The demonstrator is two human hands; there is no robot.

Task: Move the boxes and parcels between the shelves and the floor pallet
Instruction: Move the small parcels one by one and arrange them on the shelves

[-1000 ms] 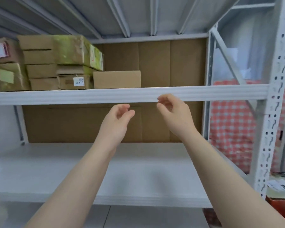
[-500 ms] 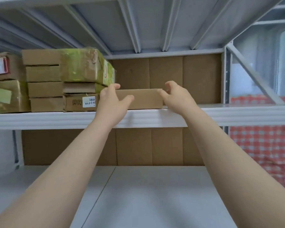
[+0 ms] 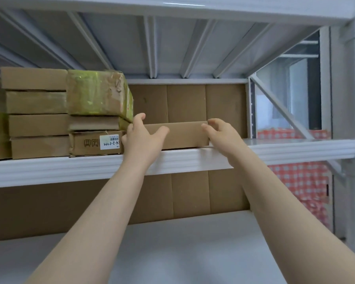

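We face a white metal rack lined at the back with brown cardboard sheets point(image 3: 187, 103). A red-and-white checked cloth point(image 3: 295, 181) shows past its right-hand side. On the upper white metal shelf point(image 3: 295, 149), a flat brown cardboard box point(image 3: 184, 135) lies just behind the front edge, about midway along it. Our left hand point(image 3: 141, 141) is clamped on the box's left end, fingers hooked over its top and thumb spread across its front face. Our right hand point(image 3: 221, 135) grips the right end, fingers curled over the top corner. Just beside the box on its left stands a pile of parcels. At the bottom is a carton with a white barcode label point(image 3: 94, 143), above it a thin one, and on top a bulky parcel wrapped in green-tinged tape point(image 3: 98, 95). Further towards the shelf's left end is a stack of four plain brown cartons point(image 3: 37, 113). The lower white shelf point(image 3: 172, 253) lies beneath our forearms.
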